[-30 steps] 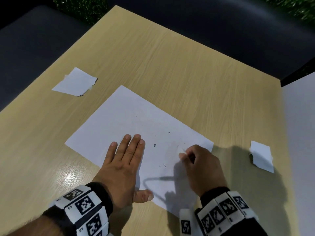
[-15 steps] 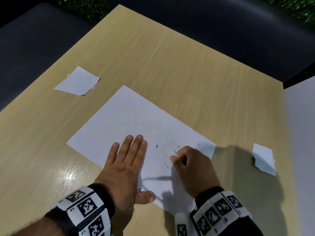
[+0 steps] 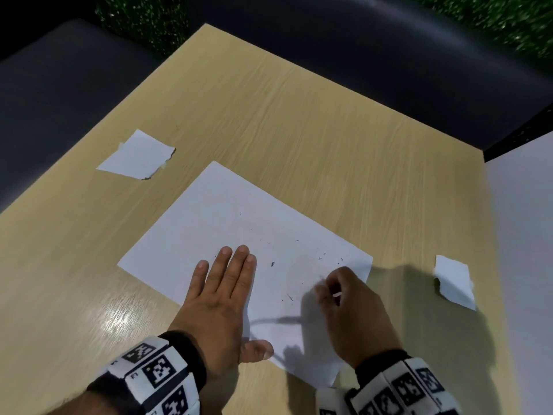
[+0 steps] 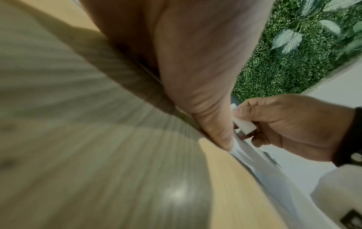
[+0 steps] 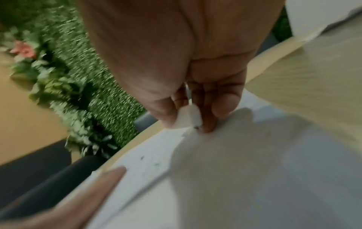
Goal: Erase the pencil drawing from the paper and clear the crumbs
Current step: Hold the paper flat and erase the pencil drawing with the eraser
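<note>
A white sheet of paper (image 3: pixel 227 232) lies on the wooden table (image 3: pixel 299 124). Faint grey pencil marks (image 3: pixel 302 274) and dark eraser crumbs (image 3: pixel 272 264) are scattered over its right half. My left hand (image 3: pixel 227 283) lies flat on the sheet's near left part, fingers straight, pressing it down. My right hand (image 3: pixel 335 292) pinches a small white eraser (image 4: pixel 245 125) between thumb and fingers, with its tip against the paper (image 5: pixel 254 170) near the right edge. The eraser (image 5: pixel 189 117) shows in the right wrist view touching the sheet beside a crumb.
A torn paper scrap (image 3: pixel 137 155) lies at the table's left. Another scrap (image 3: pixel 454 283) lies to the right of the sheet. A white panel (image 3: pixel 523 235) borders the table's right side. Dark seating (image 3: pixel 389 55) and green foliage (image 5: pixel 88 77) lie beyond the far edges.
My right hand with the eraser slid left over the paper, then back right and slightly nearer. My left hand stayed flat on the sheet.
</note>
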A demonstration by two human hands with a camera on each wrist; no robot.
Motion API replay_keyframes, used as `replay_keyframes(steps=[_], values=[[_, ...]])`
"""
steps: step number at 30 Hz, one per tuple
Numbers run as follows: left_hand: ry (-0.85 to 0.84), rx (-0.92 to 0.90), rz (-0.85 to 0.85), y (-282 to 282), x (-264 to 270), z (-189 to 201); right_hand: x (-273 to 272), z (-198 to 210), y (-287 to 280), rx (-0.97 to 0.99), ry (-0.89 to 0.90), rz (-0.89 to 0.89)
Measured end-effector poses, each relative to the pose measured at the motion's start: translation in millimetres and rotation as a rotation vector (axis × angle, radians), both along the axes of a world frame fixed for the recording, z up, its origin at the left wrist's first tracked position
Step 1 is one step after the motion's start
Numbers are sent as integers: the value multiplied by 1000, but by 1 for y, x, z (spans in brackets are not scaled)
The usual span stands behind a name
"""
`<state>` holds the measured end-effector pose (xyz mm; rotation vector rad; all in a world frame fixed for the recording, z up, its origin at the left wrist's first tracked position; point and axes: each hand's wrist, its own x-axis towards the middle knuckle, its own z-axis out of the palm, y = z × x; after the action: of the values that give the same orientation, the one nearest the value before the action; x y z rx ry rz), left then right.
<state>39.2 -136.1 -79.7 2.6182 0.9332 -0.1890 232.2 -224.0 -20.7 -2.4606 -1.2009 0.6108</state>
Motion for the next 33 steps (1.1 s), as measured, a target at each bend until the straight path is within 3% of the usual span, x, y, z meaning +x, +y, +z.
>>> replay_keyframes(steps=[5, 9, 12, 16, 22, 33], values=[[-53, -54, 66, -14, 4, 12, -4, 17, -4, 88, 15, 75], [-114, -73, 58, -20, 9, 20, -7, 21, -1, 11, 39, 104], [-235, -112, 60, -10, 5, 30, -10, 25, -1, -60, 67, 104], [-392, -109, 34, 10, -2, 41, -8, 19, -3, -2, 115, 62], [-372, -31, 159, 38, -8, 46, 7, 18, -11, -82, 109, 113], [-383, -46, 334, 86, -17, 55, 48, 24, -9, -132, 152, 1]])
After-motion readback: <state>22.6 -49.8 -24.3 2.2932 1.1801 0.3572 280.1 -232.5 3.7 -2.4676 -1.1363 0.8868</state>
